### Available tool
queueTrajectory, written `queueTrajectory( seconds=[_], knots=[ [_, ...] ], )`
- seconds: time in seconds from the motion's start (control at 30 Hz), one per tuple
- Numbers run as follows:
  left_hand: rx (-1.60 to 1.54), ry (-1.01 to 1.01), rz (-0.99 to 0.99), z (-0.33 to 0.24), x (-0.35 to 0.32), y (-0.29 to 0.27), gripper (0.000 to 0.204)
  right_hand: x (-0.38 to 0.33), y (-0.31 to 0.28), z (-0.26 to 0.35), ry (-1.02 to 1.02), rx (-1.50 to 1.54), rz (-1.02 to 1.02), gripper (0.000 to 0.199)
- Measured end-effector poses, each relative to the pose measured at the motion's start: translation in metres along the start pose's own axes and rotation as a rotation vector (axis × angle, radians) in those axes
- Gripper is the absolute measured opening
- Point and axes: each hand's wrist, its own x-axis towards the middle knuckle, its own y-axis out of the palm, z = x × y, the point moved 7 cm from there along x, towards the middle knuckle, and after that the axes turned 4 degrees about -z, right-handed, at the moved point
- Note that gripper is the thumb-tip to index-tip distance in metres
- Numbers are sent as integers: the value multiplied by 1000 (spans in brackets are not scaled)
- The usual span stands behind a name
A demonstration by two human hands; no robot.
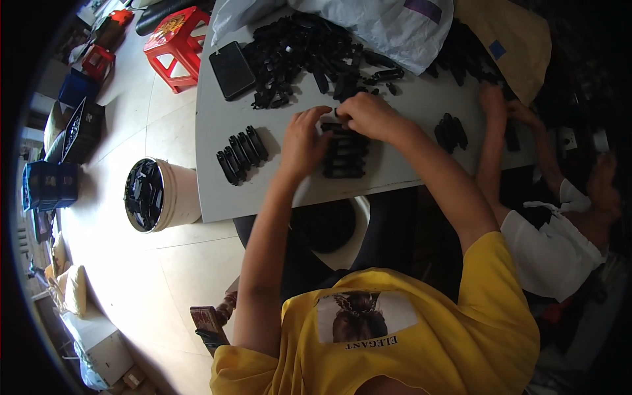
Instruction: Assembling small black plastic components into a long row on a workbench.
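Observation:
My left hand (305,141) is at the left side of a row of black plastic parts (343,158), its fingers slightly curled and its thumb apart, with nothing seen in it. At the far end of that row my right hand (372,117) has its fingers pinched together on a small black piece (337,113), mostly hidden by the fingertips. The parts in the row are long and narrow and lie side by side. A second row of similar black parts (242,155) lies to the left. Beyond my hands spreads a loose heap of black plastic parts (309,56).
A dark phone (232,71) lies at the left of the grey table (408,168). White plastic bag (395,33) covers the back. At right, a co-worker's hands (492,100) are near a small black group (451,133). A bucket (179,196) of black pieces and a red stool (172,46) stand left.

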Motion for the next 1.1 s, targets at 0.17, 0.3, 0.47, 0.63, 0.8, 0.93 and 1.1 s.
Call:
queueTrajectory(
  seconds=[0.17, 0.3, 0.47, 0.63, 0.8, 0.93, 1.1],
  knots=[
    [243, -1, -78, -69, -59, 30, 62, -41, 0, -27, 61, 66, -90, 5],
    [462, 36, 27, -61, -71, 58, 68, -58, 10, -18, 139, 225, -177, 9],
    [521, 102, 102, -23, -48, 30, 59, -54, 19, -6, 272, 214, -258, 14],
    [727, 219, 108, 16, -28, -10, 54, -16, 32, 26, 323, 133, -404, 16],
    [812, 190, 64, 25, -27, -49, 57, 15, 46, 43, 329, 107, -453, 13],
    [845, -4, 21, 38, -43, -90, 57, 22, 46, 52, 312, 117, -414, 13],
    [764, -145, 72, 59, -59, -110, 59, 21, 47, 49, 309, 138, -364, 14]
  ],
)
